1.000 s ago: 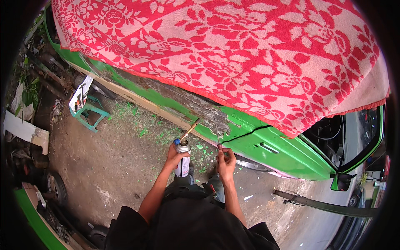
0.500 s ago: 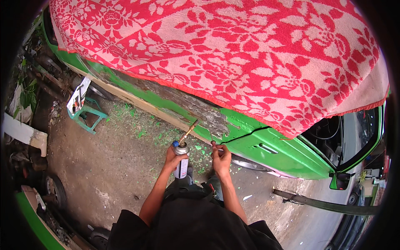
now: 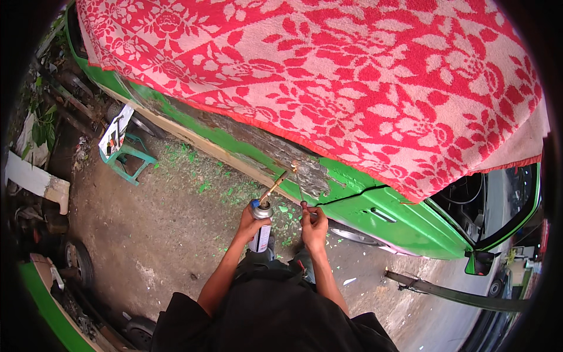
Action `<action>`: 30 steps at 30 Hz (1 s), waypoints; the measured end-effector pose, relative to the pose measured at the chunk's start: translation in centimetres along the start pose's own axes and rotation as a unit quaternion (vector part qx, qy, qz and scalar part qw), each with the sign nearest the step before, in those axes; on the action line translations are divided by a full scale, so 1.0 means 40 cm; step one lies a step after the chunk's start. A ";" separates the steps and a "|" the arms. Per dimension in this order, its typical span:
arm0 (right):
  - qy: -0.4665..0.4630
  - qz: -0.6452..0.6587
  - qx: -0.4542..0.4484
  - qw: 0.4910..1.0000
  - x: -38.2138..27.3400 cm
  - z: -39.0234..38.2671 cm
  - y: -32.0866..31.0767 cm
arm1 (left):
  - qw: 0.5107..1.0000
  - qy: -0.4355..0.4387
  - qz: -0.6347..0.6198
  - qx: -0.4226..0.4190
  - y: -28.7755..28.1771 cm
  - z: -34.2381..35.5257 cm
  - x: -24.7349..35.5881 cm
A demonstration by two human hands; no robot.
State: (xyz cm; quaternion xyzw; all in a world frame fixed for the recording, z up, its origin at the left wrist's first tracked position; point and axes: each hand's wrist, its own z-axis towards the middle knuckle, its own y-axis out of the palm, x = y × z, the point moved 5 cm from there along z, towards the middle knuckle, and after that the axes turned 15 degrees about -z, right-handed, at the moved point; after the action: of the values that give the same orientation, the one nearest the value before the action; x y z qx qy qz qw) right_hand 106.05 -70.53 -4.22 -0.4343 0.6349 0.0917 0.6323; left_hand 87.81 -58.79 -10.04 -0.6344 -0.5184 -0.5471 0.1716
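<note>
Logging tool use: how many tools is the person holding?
2. A torch can with its nozzle aimed at the stripped patch is in the left hand; a thin scraper is in the right hand, tip at the same patch. None seem hidden.

The left hand (image 3: 251, 223) grips a gas torch can (image 3: 261, 230) whose brass nozzle points at a bare, stripped patch (image 3: 299, 167) on the green car (image 3: 404, 220). The right hand (image 3: 314, 226) holds a thin scraper (image 3: 300, 189) against that patch. A red flowered blanket (image 3: 328, 76) covers the car; a green stool (image 3: 126, 158) stands well apart.
</note>
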 end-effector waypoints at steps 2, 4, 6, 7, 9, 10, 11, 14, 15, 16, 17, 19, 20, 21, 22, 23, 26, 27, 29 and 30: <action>0.020 0.031 -0.002 0.999 -0.017 -0.018 -0.021 | 1.000 -0.001 0.009 0.000 -0.005 -0.003 0.000; -0.007 0.036 0.009 0.999 -0.013 -0.014 -0.014 | 1.000 -0.019 0.016 0.000 -0.010 -0.008 0.001; -0.005 -0.009 -0.006 1.000 0.007 0.000 0.008 | 1.000 -0.015 0.021 -0.004 -0.002 -0.006 0.008; -0.004 -0.031 -0.013 0.999 0.019 0.002 0.015 | 1.000 -0.013 0.023 -0.006 0.003 -0.007 0.011; 0.009 0.002 -0.005 1.000 -0.023 -0.020 0.002 | 1.000 0.011 0.017 -0.002 -0.002 -0.005 0.015; 0.026 0.014 -0.017 0.999 -0.038 -0.027 -0.010 | 1.000 0.020 0.013 -0.001 -0.005 -0.010 0.013; 0.043 0.026 -0.024 0.998 -0.043 -0.030 -0.019 | 1.000 0.018 0.004 -0.001 -0.004 -0.009 0.010; -0.031 -0.039 0.022 0.999 -0.044 -0.027 -0.014 | 1.000 0.004 -0.010 0.001 -0.006 -0.008 0.002; -0.036 -0.050 0.030 0.998 -0.047 -0.028 -0.017 | 1.000 -0.005 -0.006 0.004 -0.008 -0.005 0.001; -0.030 -0.005 0.012 0.999 -0.046 -0.025 -0.021 | 1.000 -0.015 -0.002 0.007 -0.009 -0.007 -0.003; -0.025 0.013 -0.003 1.000 -0.049 -0.018 -0.023 | 1.000 -0.012 -0.016 0.006 -0.004 -0.009 0.002; -0.016 0.048 -0.034 0.998 -0.055 -0.005 -0.024 | 0.999 -0.006 -0.045 0.006 0.008 -0.015 0.011; -0.035 -0.004 -0.046 0.998 -0.048 0.018 -0.020 | 1.000 0.006 -0.026 0.008 0.012 -0.009 0.016; -0.044 -0.034 -0.044 0.997 -0.034 0.046 0.004 | 1.000 0.013 -0.007 0.010 0.011 -0.008 0.013; -0.018 -0.033 -0.055 0.998 -0.010 0.060 0.015 | 1.000 0.021 0.012 0.012 0.013 -0.010 0.009; 0.000 -0.026 -0.073 0.997 -0.031 0.069 0.036 | 1.000 0.022 0.005 0.017 0.001 -0.010 0.005; 0.053 0.123 -0.064 0.989 -0.068 -0.006 0.000 | 0.999 0.037 0.003 0.025 -0.028 -0.020 0.011; 0.045 0.099 -0.058 0.992 -0.061 -0.001 -0.006 | 0.999 0.026 0.004 0.029 -0.018 -0.026 0.028; 0.031 0.053 -0.049 0.997 -0.037 0.011 0.001 | 0.999 0.002 0.008 0.038 -0.013 -0.041 0.053; 0.049 0.083 -0.070 0.993 -0.026 0.026 0.023 | 0.999 0.003 0.014 0.034 -0.026 -0.036 0.036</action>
State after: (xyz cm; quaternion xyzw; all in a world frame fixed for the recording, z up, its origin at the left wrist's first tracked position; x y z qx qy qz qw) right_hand 106.00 -68.84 -3.87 -0.4272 0.6913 0.1669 0.5583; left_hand 85.99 -58.83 -8.65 -0.6338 -0.5275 -0.5284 0.2019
